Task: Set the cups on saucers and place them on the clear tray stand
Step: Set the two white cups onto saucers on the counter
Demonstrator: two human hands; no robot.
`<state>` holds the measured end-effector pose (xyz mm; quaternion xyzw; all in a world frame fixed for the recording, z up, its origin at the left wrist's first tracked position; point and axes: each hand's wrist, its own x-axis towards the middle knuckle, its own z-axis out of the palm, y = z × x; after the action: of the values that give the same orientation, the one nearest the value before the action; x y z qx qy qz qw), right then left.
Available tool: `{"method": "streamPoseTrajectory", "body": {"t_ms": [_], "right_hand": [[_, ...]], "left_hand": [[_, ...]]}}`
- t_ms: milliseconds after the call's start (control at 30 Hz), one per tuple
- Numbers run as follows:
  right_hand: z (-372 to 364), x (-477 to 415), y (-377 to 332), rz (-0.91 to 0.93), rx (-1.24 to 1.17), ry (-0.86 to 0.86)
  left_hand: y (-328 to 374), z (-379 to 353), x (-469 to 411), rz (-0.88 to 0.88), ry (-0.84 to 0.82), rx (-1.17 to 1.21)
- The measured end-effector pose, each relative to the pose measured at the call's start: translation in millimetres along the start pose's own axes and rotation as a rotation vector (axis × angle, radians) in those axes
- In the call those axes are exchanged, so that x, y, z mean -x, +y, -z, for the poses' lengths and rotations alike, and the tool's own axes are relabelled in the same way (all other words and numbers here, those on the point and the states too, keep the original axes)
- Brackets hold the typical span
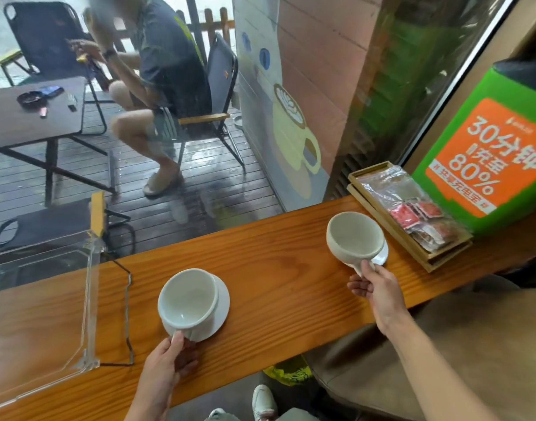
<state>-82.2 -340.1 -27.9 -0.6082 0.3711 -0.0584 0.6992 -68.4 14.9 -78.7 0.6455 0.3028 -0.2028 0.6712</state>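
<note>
In the head view, a white cup (pixel 186 299) is being pinched by its handle in the left hand (pixel 166 361), tilted over a saucer (pixel 219 311) beside the clear tray stand (pixel 89 299). Another cup (pixel 355 237) is being gripped by closed right hand (pixel 377 291) fingers over a second saucer (pixel 382 253) on the wooden counter (pixel 285 268).

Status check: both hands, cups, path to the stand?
Left hand grips left cup over its saucer. Right hand holds right cup tilted. Clear tray stand left, counter between bare.
</note>
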Motion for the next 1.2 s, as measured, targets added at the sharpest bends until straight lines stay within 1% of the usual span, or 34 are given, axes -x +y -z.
{"method": "streamPoseTrajectory", "body": {"t_ms": [200, 700, 867, 967, 1200], "right_hand": [[5.2, -21.9, -3.4, -0.005, 0.015, 0.079], [20.3, -41.8, 9.5, -0.068, 0.008, 0.108], [23.0, -40.7, 7.6, -0.113, 0.025, 0.089], [23.7, -40.1, 4.8, -0.131, 0.053, 0.094], [19.3, -33.6, 6.4, -0.109, 0.086, 0.138]], "left_hand": [[1.0, -1.1, 2.8, 0.086, -0.010, 0.060], [4.5, -4.8, 15.1, 0.072, 0.005, 0.004], [2.5, -5.2, 14.1, 0.056, 0.067, -0.006], [1.3, -5.7, 14.2, 0.074, 0.084, -0.012], [0.3, -2.5, 12.1, 0.070, 0.115, 0.013]]}}
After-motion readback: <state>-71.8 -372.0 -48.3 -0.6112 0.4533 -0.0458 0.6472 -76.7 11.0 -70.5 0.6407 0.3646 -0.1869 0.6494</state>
